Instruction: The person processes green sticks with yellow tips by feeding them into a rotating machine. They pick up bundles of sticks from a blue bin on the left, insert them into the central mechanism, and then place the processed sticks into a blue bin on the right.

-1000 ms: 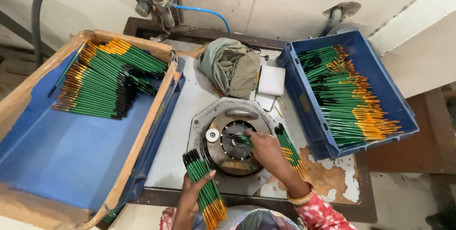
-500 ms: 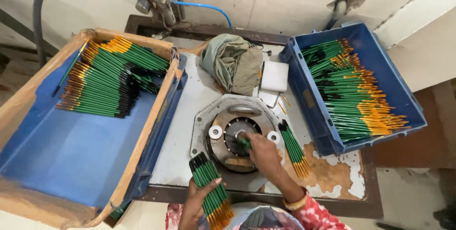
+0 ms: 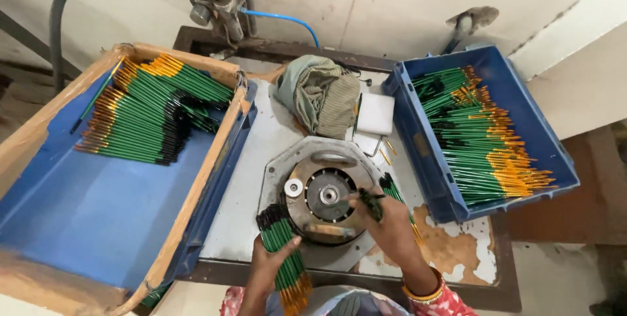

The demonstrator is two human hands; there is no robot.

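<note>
Here my left hand (image 3: 271, 270) clasps a bundle of green pencils (image 3: 284, 254), black tips away from me; my right hand (image 3: 385, 224) pinches one pencil (image 3: 371, 202) beside the round machine head (image 3: 324, 195). Light, stiff, slick-lacquered: I would grip mid-shaft.

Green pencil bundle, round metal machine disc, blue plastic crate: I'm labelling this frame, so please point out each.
Green pencil bundle (image 3: 282, 254): head view, mid-shafts in left hand.
Round metal machine disc (image 3: 328, 194): head view, central hub.
Blue plastic crate (image 3: 418, 136): head view, left wall.

Green pencil bundle (image 3: 282, 254), upright-slanted, single pencil (image 3: 372, 202), perhaps black-tipped
</note>
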